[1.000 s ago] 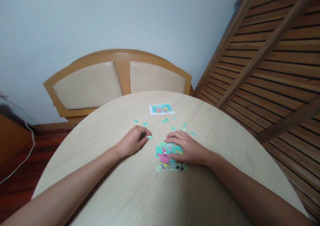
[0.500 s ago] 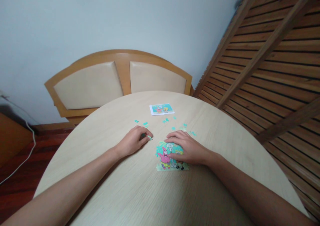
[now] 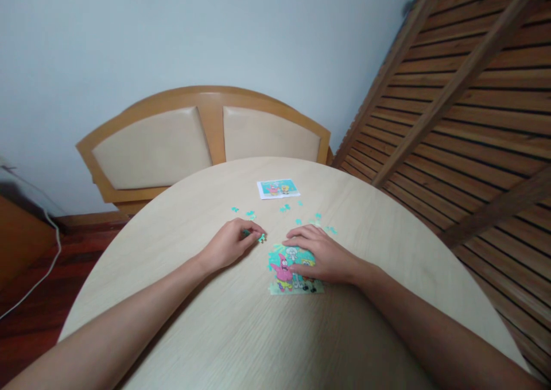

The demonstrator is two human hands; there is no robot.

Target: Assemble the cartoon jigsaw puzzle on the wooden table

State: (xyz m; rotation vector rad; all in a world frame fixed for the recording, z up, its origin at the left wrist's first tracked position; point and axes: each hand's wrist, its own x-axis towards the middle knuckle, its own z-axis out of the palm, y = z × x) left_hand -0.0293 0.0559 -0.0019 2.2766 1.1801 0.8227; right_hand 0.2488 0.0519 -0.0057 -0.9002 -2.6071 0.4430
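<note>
My left hand (image 3: 235, 244) pinches a small green puzzle piece (image 3: 262, 238) between thumb and fingertips, just left of the partly joined jigsaw puzzle (image 3: 283, 272). That puzzle shows a pink starfish figure and other cartoon figures on a turquoise ground. Over its upper right part rests my right hand (image 3: 321, 253), fingers stretched out and thumb lying on the picture, hiding some of it. Beyond both hands lie several loose turquoise pieces, among them one puzzle piece (image 3: 250, 213) near my left knuckles and another piece (image 3: 298, 221) past my right fingers.
A reference picture card (image 3: 278, 188) lies toward the far side of the round wooden table (image 3: 206, 327). Behind the table stands a padded wooden headboard (image 3: 217, 126) against the wall. Slatted wood panelling (image 3: 465, 108) slopes along the right. A white cable (image 3: 51, 261) hangs at left.
My left hand has shifted slightly right toward the puzzle, and more of its piece shows at the fingertips. My right hand stays in place on the puzzle.
</note>
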